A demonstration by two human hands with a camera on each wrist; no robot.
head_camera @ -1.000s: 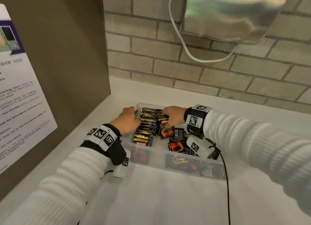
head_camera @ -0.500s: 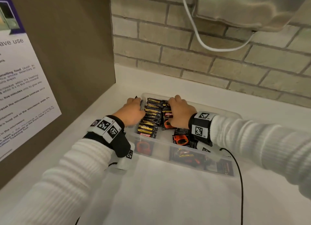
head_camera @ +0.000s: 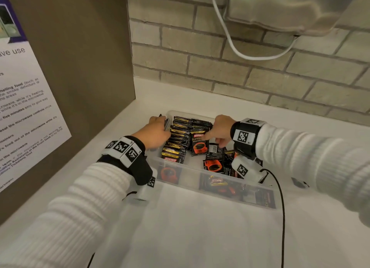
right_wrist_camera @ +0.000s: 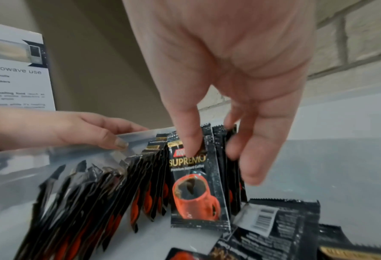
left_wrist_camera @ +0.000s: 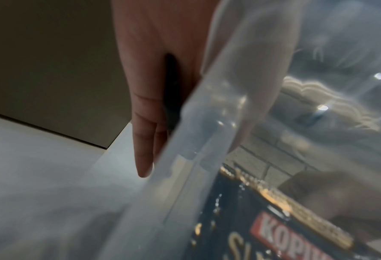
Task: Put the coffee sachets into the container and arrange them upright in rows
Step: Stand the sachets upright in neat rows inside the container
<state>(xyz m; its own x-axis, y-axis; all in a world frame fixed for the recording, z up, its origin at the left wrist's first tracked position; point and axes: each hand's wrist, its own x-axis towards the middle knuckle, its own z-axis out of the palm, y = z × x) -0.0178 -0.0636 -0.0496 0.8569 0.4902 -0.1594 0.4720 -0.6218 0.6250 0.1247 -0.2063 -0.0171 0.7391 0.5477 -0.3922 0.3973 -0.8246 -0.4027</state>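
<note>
A clear plastic container [head_camera: 188, 167] sits on the white counter. Along its left wall stands a long row of black coffee sachets [head_camera: 178, 139], upright on edge. Beside it stands a shorter second row, its front sachet [head_camera: 200, 145] showing an orange cup. My left hand [head_camera: 164, 125] pinches the container's left wall [left_wrist_camera: 185, 140], fingers [left_wrist_camera: 145, 140] outside and thumb inside. My right hand [head_camera: 212, 140] holds the short row: the index finger [right_wrist_camera: 189, 146] presses on the front sachet [right_wrist_camera: 194, 186], the other fingers touch the back ones. Loose sachets [head_camera: 215, 163] lie flat at the right.
A brown panel [head_camera: 80, 67] with a white notice [head_camera: 24, 111] stands close on the left. A brick wall [head_camera: 220, 67] runs behind, with a metal appliance [head_camera: 290, 5] and white cable [head_camera: 230, 45] above. A black cable [head_camera: 282, 207] runs from my right wrist. A small dark object [head_camera: 299, 182] lies at the right.
My right hand has drawn back from on top of the short row to its front, so the front sachet's face shows. My left hand stays at the left wall.
</note>
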